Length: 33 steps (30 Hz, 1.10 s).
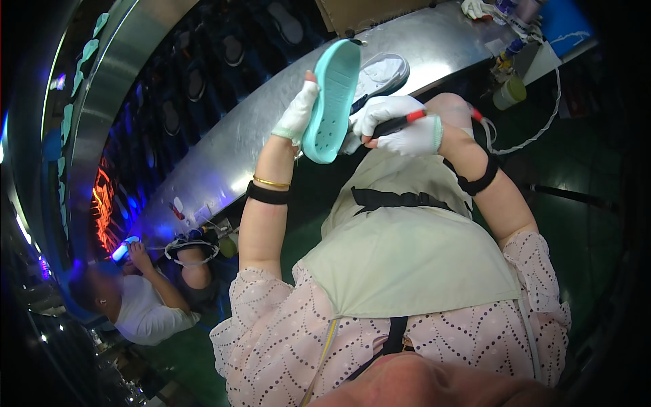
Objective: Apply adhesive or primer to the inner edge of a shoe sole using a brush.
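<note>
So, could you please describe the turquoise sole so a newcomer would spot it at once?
Follow the long metal bench to the upper middle of the picture, where the person's white-gloved left grip is. That grip holds the turquoise sole, dotted with holes at its lower end. Its solid turquoise sets it apart from the whitish shoe part to its right.
</note>
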Available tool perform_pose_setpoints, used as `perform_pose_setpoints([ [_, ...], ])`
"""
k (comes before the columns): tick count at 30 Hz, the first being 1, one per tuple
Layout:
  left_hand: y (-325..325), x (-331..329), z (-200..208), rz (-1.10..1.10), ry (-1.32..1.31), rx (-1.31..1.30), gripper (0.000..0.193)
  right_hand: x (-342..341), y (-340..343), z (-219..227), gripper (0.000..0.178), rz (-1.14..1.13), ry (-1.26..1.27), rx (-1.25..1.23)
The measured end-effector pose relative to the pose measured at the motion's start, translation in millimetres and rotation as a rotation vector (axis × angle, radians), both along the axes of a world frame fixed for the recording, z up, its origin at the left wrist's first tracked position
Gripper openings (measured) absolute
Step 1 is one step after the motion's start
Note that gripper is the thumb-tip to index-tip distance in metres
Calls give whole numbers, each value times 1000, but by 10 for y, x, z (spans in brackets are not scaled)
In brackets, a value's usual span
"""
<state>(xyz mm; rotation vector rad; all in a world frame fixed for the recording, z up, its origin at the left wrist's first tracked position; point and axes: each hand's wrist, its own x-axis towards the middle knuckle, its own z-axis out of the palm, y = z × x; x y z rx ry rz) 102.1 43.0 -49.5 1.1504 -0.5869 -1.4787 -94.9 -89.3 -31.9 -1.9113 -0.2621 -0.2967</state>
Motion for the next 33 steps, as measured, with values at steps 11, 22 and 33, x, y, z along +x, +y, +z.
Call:
perform_pose_setpoints([
  [11,339,-77,37,354,711,-307,79,-165,2,416,23,-271,138,694],
  [22,29,-1004,-229,440,343,-273,86,232,195,-64,9,-623,-173,470],
  [33,47,-811,-424,599,238,-307,84,111,273,48,16,-515,-245,-1],
])
